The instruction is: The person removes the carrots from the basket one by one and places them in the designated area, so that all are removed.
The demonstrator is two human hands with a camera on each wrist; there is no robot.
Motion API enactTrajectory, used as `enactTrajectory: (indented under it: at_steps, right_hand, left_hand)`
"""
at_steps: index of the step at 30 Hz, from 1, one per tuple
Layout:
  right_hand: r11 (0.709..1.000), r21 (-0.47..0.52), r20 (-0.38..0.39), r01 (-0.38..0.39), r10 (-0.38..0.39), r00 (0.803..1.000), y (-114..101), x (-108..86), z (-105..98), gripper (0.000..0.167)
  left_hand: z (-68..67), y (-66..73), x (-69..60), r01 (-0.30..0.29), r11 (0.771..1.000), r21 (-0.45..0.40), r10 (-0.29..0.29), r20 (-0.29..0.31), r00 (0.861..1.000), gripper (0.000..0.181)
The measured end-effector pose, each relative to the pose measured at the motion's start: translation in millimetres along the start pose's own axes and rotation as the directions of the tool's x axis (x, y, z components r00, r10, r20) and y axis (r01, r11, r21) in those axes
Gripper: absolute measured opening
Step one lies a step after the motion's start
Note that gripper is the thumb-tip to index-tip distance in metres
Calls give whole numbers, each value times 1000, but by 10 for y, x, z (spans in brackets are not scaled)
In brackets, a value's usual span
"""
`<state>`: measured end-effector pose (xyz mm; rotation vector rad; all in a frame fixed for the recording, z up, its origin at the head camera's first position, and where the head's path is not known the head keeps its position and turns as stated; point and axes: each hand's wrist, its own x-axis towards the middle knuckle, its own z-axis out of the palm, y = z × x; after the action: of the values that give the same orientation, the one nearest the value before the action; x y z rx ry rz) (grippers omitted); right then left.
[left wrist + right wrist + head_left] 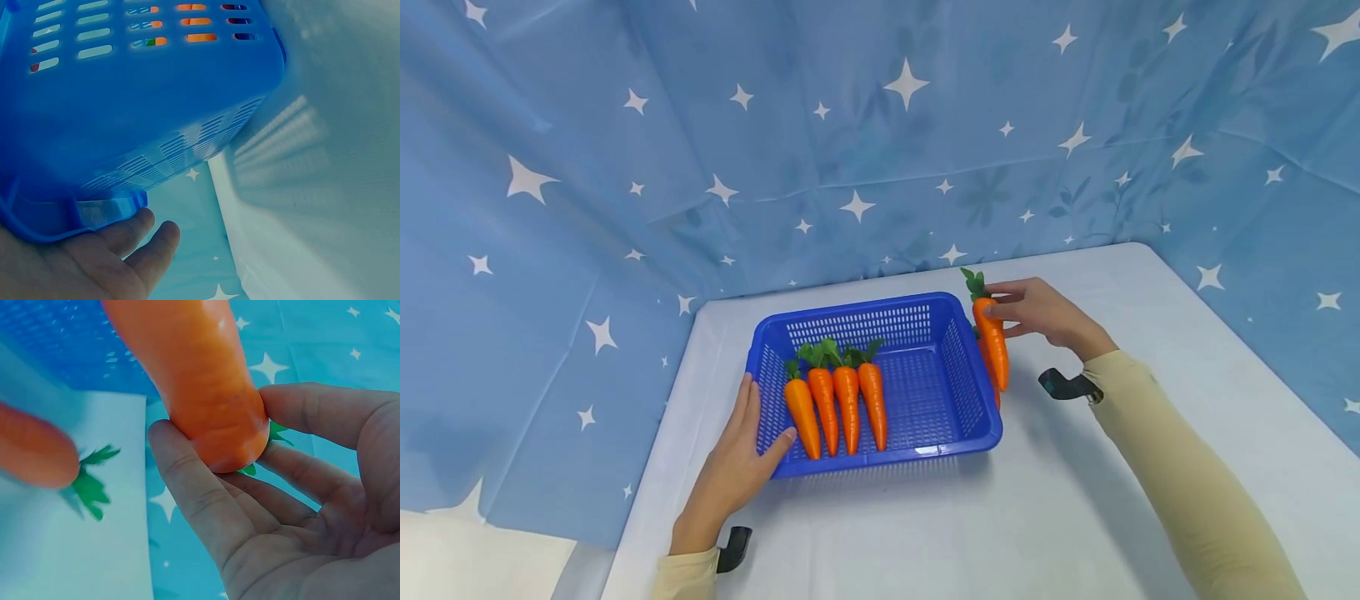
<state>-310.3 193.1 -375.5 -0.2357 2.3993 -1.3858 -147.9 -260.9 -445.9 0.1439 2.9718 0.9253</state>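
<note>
A blue plastic basket (880, 463) stands on the table, with several orange carrots (846, 408) side by side in its left half, green tops toward the back. At the basket's front left corner is my left hand (737, 458); its thumb lies over the rim and its fingers run along the outside of the left wall. Just outside the right wall, my right hand (1037, 310) pinches a carrot (992, 342) by its thick top end, tip pointing down. Partly hidden behind that carrot, another carrot (34, 450) lies on the table beside the basket.
White cloth covers the table (880, 542). A blue curtain (850, 133) with white stars hangs behind it and along both sides. Black wrist-worn devices (1067, 385) stick out near both hands.
</note>
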Motion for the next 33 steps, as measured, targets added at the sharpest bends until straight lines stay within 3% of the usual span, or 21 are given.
enactTrajectory:
  at_steps: [16,33]
  right_hand:
    - [997,17,-12,-72,72,997,431,-57,-106,68]
    - [994,-35,-21,-105,104,994,688,1,30,69]
  left_hand:
    - [13,-15,1,6,1000,1,-6,-2,1000,98]
    - [18,-10,0,22,1000,6,-22,3,1000,99]
